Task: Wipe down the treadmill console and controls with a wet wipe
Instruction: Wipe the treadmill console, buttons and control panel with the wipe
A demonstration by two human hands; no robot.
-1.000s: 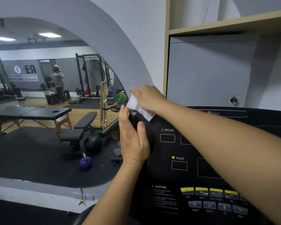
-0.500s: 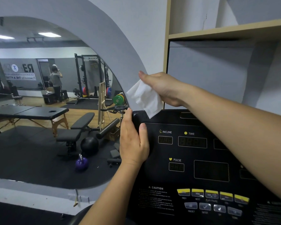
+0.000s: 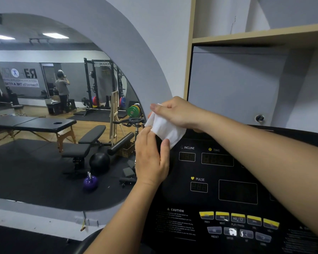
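The black treadmill console (image 3: 218, 191) fills the lower right, with INCLINE, TIME and PULSE displays and a row of yellow and grey buttons (image 3: 239, 219) near the bottom. My right hand (image 3: 174, 111) holds a white wet wipe (image 3: 165, 130) at the console's top left corner. My left hand (image 3: 151, 158) grips the console's left edge, thumb on the front face, fingertips touching the wipe's lower left part.
A wooden shelf (image 3: 255, 35) and grey cabinet door with a knob (image 3: 259, 118) stand behind the console. To the left an arched mirror (image 3: 53, 116) reflects a gym: massage table, bench, purple kettlebell, rack and a person.
My right hand has come down with the wipe from above the console to its top left corner. My left hand keeps its grip on the left edge and now touches the wipe.
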